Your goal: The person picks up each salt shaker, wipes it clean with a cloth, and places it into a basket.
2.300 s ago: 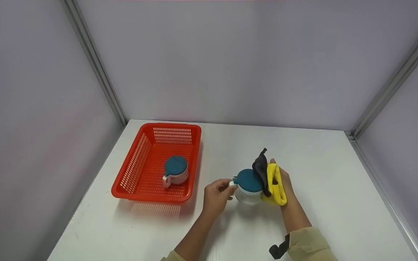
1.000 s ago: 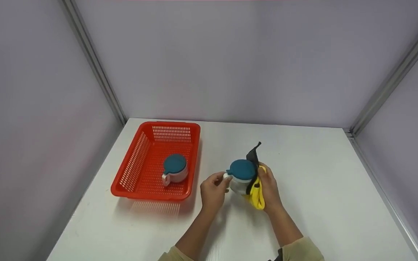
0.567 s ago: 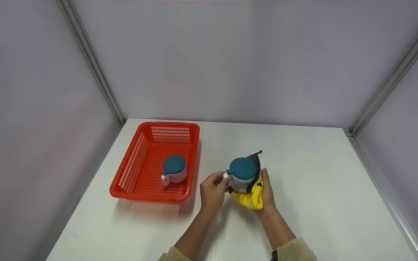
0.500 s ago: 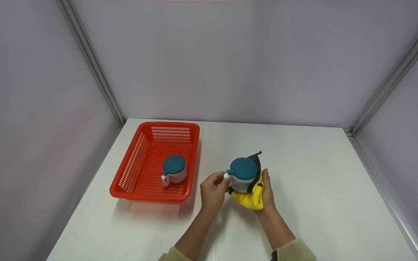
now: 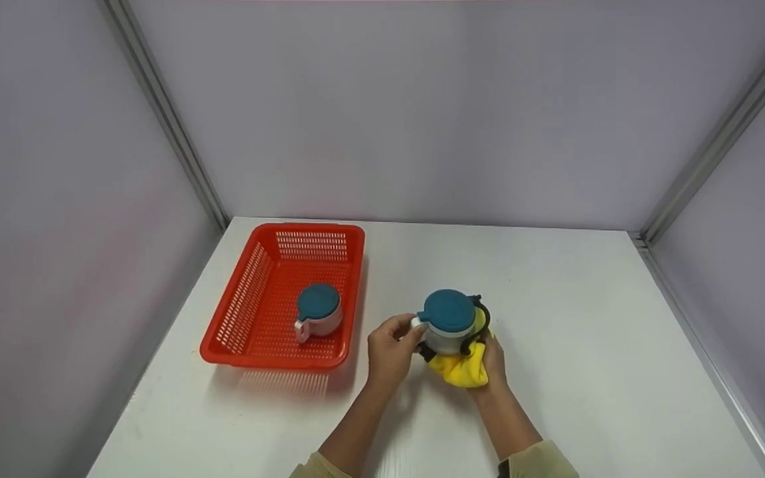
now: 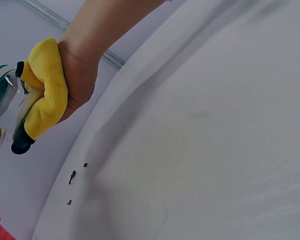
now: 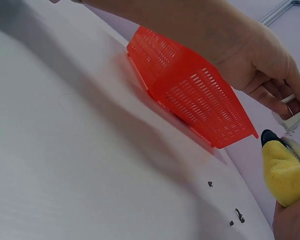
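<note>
A clear jar with a teal lid (image 5: 449,310) and a white handle is held upright above the white table. My left hand (image 5: 390,350) pinches that handle between thumb and fingers; the right wrist view shows the left hand (image 7: 270,67) at the handle too. A fuzzy yellow cloth (image 5: 460,370) with black edging wraps the jar's lower right side. From beneath and the right, my right hand (image 5: 494,364) grips the cloth against the jar. In the left wrist view the right hand (image 6: 80,77) is behind the bunched cloth (image 6: 49,85), most of its fingers hidden.
A red perforated basket (image 5: 223,299) stands at left on the white table (image 5: 588,345). Inside it sits a similar teal-lidded jar (image 5: 319,309), its handle towards me. Panel walls close off the back and both sides. Small dark specks (image 7: 240,215) lie on the tabletop.
The jar has moved slightly left and up since the first frame. My right hand has come left and under it, and the cloth now wraps its underside and right side. My left hand keeps the handle.
</note>
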Demonstrator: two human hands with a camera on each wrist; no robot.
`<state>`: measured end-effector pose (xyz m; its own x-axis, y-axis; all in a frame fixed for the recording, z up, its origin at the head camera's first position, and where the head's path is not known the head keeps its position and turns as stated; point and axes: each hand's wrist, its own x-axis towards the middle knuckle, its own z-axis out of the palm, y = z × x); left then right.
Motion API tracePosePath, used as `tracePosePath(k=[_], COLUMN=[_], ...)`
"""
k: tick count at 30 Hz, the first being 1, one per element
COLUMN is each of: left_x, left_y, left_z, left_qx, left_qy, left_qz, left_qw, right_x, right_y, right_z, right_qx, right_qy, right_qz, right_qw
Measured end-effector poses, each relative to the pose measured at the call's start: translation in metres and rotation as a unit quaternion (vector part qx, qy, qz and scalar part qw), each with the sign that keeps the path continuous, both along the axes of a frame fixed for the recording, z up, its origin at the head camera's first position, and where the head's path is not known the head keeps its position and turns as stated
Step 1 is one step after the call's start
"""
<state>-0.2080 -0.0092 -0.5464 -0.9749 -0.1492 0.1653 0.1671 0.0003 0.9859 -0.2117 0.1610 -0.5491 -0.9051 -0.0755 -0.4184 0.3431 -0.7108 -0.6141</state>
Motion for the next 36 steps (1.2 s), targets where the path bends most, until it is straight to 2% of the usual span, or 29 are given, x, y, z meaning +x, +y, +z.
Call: tracePosePath(k=[2,5,9,12,17,23,26,29,32,36], left_x=[-0.001,-0.002,-0.004,-0.006,-0.006,0.0,0.002,0.002,0.0,-0.003], left_y=[-0.002,-0.006,-0.01,-0.012,-0.015,-0.009,-0.006,-0.005,-0.008,-0.013], left_z=[0.0,0.0,0.0,0.001,0.006,0.009,0.009,0.009,0.01,0.01], left_qx=[-0.009,-0.043,-0.116,-0.157,-0.199,-0.245,-0.25,-0.236,-0.218,-0.198], left_qy=[0.001,0.017,0.045,0.049,0.037,0.036,0.049,0.063,0.073,0.072], left_qz=[-0.011,-0.026,-0.042,-0.058,-0.079,-0.075,-0.065,-0.062,-0.067,-0.084], left_qw=[0.9999,0.9986,0.9913,0.9848,0.9761,0.9658,0.9647,0.9676,0.9708,0.9739], right_x=[0.0,0.002,0.003,0.004,0.003,0.004,0.006,0.006,0.005,0.003], right_y=[0.001,0.002,0.002,0.002,0.0,0.0,0.002,0.005,0.008,0.01], right_z=[-0.001,-0.003,-0.005,-0.006,-0.007,-0.01,-0.01,-0.008,-0.007,-0.007], right_qx=[0.038,0.034,-0.021,-0.063,-0.119,-0.157,-0.182,-0.207,-0.234,-0.255], right_qy=[0.001,0.026,0.046,0.04,0.035,0.071,0.096,0.132,0.167,0.195], right_qz=[-0.012,0.002,0.037,0.053,0.072,0.099,0.129,0.171,0.21,0.242], right_qw=[0.9992,0.9991,0.9981,0.9958,0.9897,0.9801,0.9701,0.9541,0.9346,0.9154])
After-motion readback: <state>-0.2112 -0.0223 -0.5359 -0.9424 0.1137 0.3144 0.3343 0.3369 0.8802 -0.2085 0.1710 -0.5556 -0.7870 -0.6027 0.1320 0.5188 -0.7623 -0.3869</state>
